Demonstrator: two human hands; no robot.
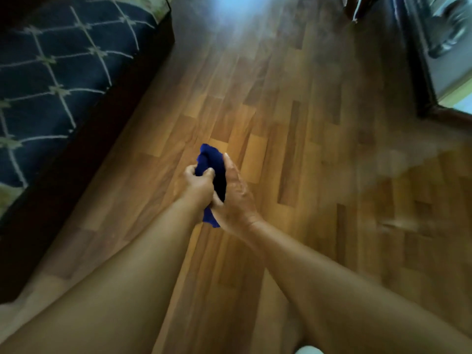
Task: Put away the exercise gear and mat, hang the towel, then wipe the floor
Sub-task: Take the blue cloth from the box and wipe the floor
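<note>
A dark blue cloth (214, 166) is bunched between both my hands, held in the air above the wooden floor (293, 139). My left hand (199, 186) grips its left side with curled fingers. My right hand (236, 196) presses flat against its right side, fingers pointing away from me. A small corner of the cloth hangs out below my palms. The view is blurred by motion.
A bed with a navy patterned cover (63, 72) and a dark frame runs along the left. A dark cabinet or appliance (434, 60) stands at the upper right, with a lit doorway edge beside it. A pale round object (307, 350) peeks in at the bottom edge.
</note>
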